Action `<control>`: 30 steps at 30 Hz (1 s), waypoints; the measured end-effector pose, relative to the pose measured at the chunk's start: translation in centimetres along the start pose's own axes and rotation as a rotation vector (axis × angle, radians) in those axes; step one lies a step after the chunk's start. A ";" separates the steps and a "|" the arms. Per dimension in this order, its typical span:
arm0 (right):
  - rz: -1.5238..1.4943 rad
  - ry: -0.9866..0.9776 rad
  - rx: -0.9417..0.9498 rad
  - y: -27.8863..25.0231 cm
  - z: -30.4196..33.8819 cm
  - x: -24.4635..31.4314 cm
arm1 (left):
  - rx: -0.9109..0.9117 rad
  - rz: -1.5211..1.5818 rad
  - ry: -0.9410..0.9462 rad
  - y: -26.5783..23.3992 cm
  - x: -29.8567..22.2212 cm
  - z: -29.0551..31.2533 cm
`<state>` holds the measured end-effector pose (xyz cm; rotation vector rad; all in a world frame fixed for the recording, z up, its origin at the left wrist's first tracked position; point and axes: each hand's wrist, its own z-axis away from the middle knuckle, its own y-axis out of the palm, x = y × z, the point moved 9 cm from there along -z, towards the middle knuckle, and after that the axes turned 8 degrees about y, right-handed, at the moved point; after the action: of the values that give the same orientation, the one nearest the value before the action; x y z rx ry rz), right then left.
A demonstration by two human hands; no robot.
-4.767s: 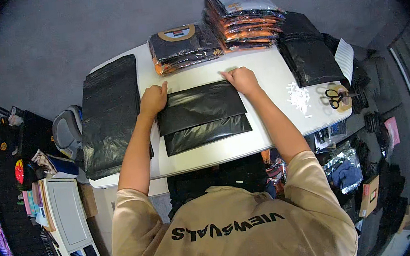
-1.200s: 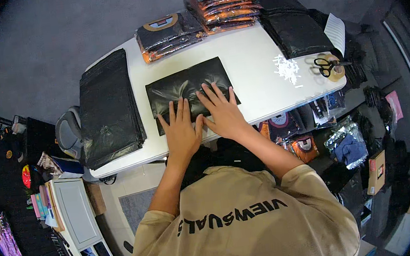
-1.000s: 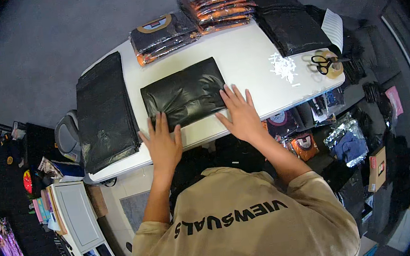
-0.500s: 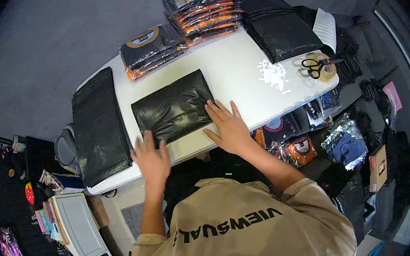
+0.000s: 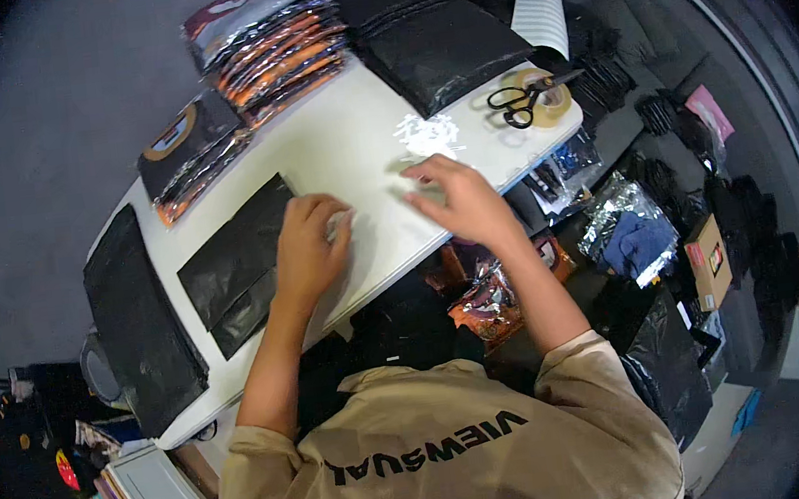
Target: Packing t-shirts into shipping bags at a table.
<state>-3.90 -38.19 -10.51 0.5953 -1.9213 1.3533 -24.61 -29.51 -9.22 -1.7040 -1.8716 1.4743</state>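
Note:
A flat black plastic mailer bag lies on the white table, a fold line running across its near part. My left hand is over the mailer's right edge, its fingers loosely curled and the thumb apart from them; nothing can be made out in it. To its right, my right hand is raised above the table with fingers and thumb apart and holds nothing visible. Just beyond its fingertips is a loose heap of small white strips.
Black mailers lie at the table's left end, more at the back right. Clear-bagged garments stand in a tall stack and a low one. Black scissors rest on a tape roll. A cardboard box sits lower right.
Both hands have come up off the mailer, the right one going toward the white strips. The mailer now looks flatter, with a fold line showing. The whole view has swung, shifting the table leftward.

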 end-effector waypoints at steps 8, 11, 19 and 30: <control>0.160 0.070 -0.123 -2.9 -5.5 -7.8 | -0.005 0.143 0.026 12.6 2.3 -10.5; 0.175 0.096 -0.127 -3.0 -6.6 -9.3 | -0.071 0.129 0.021 14.3 2.3 -11.3; 0.149 0.084 -0.174 -2.6 -6.9 -9.8 | -0.097 0.090 0.023 14.2 2.4 -11.2; 0.082 0.061 -0.206 -2.6 -6.9 -9.5 | -0.121 0.160 0.006 13.5 2.6 -10.9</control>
<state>6.02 -32.89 -14.71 0.3740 -2.0227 1.1899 -9.15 -24.05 -15.37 -1.9516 -1.8956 1.4356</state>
